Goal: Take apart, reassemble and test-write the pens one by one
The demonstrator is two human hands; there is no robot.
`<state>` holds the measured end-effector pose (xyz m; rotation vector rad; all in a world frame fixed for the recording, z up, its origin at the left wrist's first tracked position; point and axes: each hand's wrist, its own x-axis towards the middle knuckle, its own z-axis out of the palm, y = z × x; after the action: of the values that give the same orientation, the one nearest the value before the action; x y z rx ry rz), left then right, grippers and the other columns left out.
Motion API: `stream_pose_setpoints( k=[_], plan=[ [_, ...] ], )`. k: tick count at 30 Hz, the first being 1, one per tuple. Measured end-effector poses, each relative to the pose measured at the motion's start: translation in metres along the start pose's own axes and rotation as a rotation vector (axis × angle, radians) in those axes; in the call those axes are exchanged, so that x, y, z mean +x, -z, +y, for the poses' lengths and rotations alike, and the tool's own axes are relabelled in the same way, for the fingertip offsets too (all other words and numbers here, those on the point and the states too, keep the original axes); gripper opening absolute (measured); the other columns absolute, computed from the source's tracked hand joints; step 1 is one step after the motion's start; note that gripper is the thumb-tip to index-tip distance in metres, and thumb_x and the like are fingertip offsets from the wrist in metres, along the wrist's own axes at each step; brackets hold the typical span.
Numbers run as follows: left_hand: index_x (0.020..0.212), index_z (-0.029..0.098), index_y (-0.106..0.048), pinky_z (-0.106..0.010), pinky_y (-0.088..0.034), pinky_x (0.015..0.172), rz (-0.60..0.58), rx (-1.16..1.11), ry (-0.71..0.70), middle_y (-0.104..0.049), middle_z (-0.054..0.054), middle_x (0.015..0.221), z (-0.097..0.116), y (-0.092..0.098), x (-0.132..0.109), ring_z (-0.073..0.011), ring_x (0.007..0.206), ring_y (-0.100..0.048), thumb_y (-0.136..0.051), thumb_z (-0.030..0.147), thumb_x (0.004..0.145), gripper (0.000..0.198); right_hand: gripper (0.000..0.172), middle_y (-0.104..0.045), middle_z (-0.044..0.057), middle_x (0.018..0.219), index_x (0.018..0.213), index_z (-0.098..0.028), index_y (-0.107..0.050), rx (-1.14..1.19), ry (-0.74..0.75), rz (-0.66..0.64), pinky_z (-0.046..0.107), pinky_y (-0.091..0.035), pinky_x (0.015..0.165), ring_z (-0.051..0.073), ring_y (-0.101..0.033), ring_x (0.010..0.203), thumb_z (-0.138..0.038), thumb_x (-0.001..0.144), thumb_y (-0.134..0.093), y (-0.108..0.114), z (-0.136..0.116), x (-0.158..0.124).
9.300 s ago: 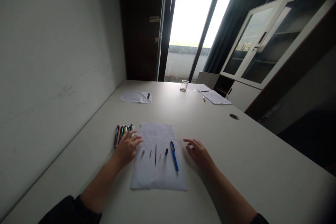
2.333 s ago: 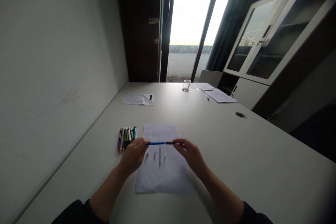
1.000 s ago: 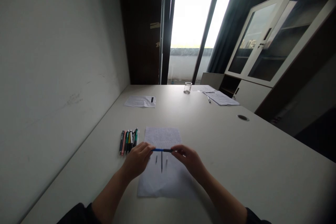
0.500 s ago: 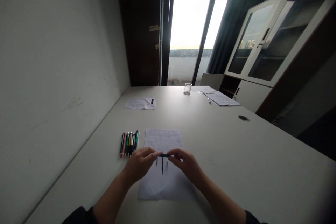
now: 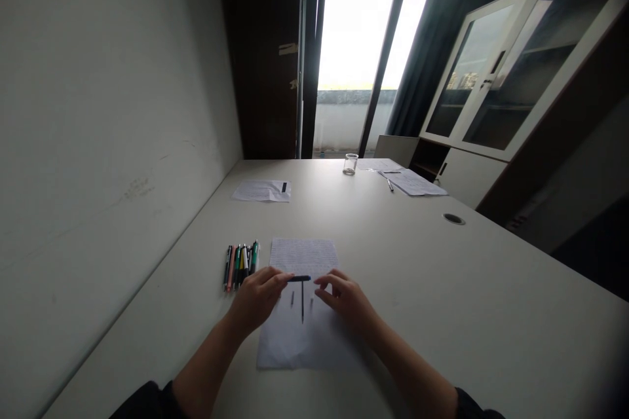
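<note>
My left hand (image 5: 260, 294) pinches one end of a dark pen barrel (image 5: 301, 279), which lies level above the sheet of paper (image 5: 295, 347). Just off the barrel's other end is my right hand (image 5: 344, 294), fingers bent and slightly apart, with nothing visible between them. Beneath the barrel, a thin dark pen refill (image 5: 303, 308) rests on the paper. A small dark pen part (image 5: 293, 299) sits left of the refill, and a small pale part (image 5: 311, 299) lies to its right, close to my right fingertips. The upper half of the sheet bears lined writing.
Several pens (image 5: 240, 266) lie side by side left of the paper. Farther off on the white table (image 5: 417, 314) are a paper sheet (image 5: 260, 190), a glass jar (image 5: 350, 165), stacked papers (image 5: 415, 182) and another pen (image 5: 390, 185). A wall (image 5: 122, 111) borders the left side.
My right hand has let go of the pen barrel and its fingers have parted from that end. The barrel stays in my left hand, slightly higher in view.
</note>
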<state>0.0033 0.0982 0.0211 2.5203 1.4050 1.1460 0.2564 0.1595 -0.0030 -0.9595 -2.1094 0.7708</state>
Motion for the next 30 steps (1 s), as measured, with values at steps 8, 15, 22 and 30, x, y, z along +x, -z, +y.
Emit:
stream_pose_setpoints(
  k=[8,15,22,30],
  plan=[
    [0.122,0.025,-0.061,-0.030,-0.056,0.079,0.005,-0.012,0.015,-0.067,-0.007,0.102,0.002,0.000,0.000,-0.0173,0.092,-0.065,-0.045,0.019,0.100,0.028,0.013,-0.067,0.005,0.089,0.097,-0.027,-0.076,-0.136,0.101,-0.065,0.032,-0.050,0.077,0.020,-0.062,0.081,-0.027,0.085,-0.071,-0.006,0.000,0.001],
    [0.124,0.027,-0.059,-0.031,-0.055,0.080,-0.021,-0.018,0.028,-0.066,-0.005,0.103,0.000,-0.001,0.000,-0.0177,0.092,-0.064,-0.047,0.018,0.099,0.030,0.008,-0.067,0.004,0.085,0.089,-0.027,-0.076,-0.170,0.123,-0.069,0.034,-0.050,0.079,0.022,-0.061,0.086,-0.023,0.086,-0.069,-0.009,-0.001,0.002],
    [0.126,0.028,-0.058,-0.031,-0.055,0.080,-0.026,-0.017,0.020,-0.066,-0.005,0.104,-0.001,-0.002,-0.001,-0.0177,0.093,-0.064,-0.048,0.017,0.099,0.031,0.014,-0.071,0.004,0.090,0.093,-0.025,-0.073,-0.024,0.080,-0.006,0.031,-0.052,0.075,0.019,-0.065,0.082,-0.031,0.093,-0.061,-0.001,-0.010,0.002],
    [0.123,0.026,-0.059,-0.029,-0.054,0.079,-0.034,-0.020,0.024,-0.066,-0.005,0.103,0.000,-0.002,0.000,-0.0171,0.092,-0.064,-0.048,0.017,0.099,0.028,0.018,-0.068,0.006,0.087,0.093,-0.021,-0.070,0.162,0.074,0.078,0.027,-0.053,0.067,0.017,-0.066,0.074,-0.034,0.095,-0.057,0.001,-0.013,0.002]
  ],
)
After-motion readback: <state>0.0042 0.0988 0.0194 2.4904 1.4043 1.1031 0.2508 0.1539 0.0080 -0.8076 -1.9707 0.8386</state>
